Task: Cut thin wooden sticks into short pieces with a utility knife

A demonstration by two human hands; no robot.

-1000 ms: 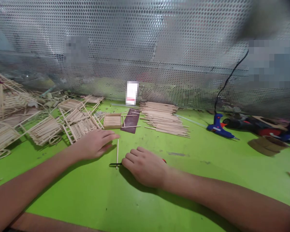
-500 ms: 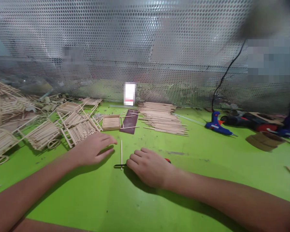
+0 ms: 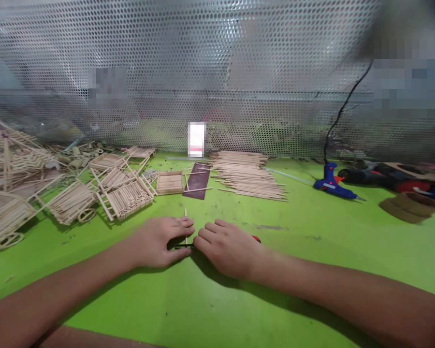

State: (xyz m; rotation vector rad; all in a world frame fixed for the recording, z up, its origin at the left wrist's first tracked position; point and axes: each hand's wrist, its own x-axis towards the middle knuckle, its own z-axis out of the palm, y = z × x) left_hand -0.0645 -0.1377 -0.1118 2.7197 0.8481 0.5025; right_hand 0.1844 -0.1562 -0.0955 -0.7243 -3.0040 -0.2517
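Observation:
A short wooden stick (image 3: 186,226) lies upright in view on the green table, under the fingers of my left hand (image 3: 161,241). Thumb and fingers of that hand are around the stick, pressing on it or gripping it. My right hand (image 3: 228,249) is closed around a cutter with a thin black blade (image 3: 183,245); a bit of its red end (image 3: 256,239) shows behind the hand. The blade lies across the stick's lower part, between my left thumb and fingers.
A pile of long sticks (image 3: 246,174) lies beyond my hands, beside a dark brown sheet (image 3: 196,183). Small stick-built carts (image 3: 128,198) crowd the left. At the right are a blue glue gun (image 3: 333,183) and a brown tape roll (image 3: 409,207). A perforated metal screen (image 3: 217,72) stands behind.
My left hand has moved right and down onto the stick, its fingers now around it. My right hand keeps its hold on the cutter. The view has shifted slightly.

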